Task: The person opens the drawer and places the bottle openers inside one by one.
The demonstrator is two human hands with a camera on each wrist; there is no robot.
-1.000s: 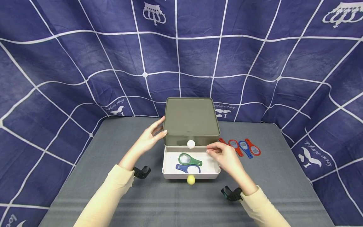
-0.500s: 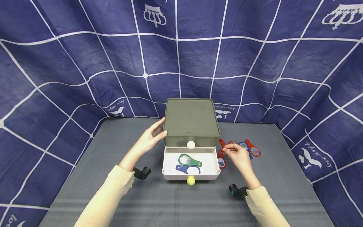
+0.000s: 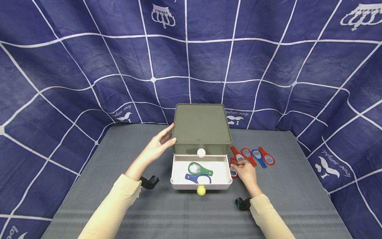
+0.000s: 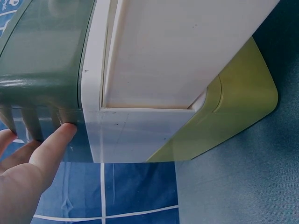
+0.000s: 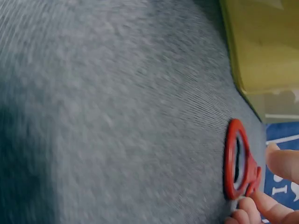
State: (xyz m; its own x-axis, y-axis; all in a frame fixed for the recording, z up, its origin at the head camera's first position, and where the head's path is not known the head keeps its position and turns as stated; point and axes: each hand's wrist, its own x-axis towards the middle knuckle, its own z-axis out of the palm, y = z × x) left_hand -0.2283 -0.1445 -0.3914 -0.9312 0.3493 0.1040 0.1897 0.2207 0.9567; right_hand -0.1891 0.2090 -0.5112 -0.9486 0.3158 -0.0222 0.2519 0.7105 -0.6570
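My left hand (image 3: 157,145) rests extended fingers against the left side of the small drawer box with a dark olive top (image 3: 203,124); its fingertips (image 4: 65,133) press the box's green part in the left wrist view. The lower white drawer (image 3: 180,181) is pulled out. Inside it lie a green magnifying glass (image 3: 203,169) and a blue magnifying glass (image 3: 192,177). Right of the drawer, my right hand (image 3: 246,172) reaches to a red bottle opener (image 3: 233,175) flat on the table. In the right wrist view, fingers touch near the handle of this bottle opener (image 5: 229,158), with the thumb apart.
Beyond my right hand lie more bottle openers: red ones and a blue one (image 3: 259,158). A white knob (image 3: 201,152) sits on the upper drawer, a yellow knob (image 3: 201,190) on the lower. A blue curtain (image 3: 206,59) hangs behind the grey table (image 3: 143,212).
My right hand has left the drawer's right side, swung right over the bottle openers, then come down and back left to the nearest red one. My left hand has stayed put.
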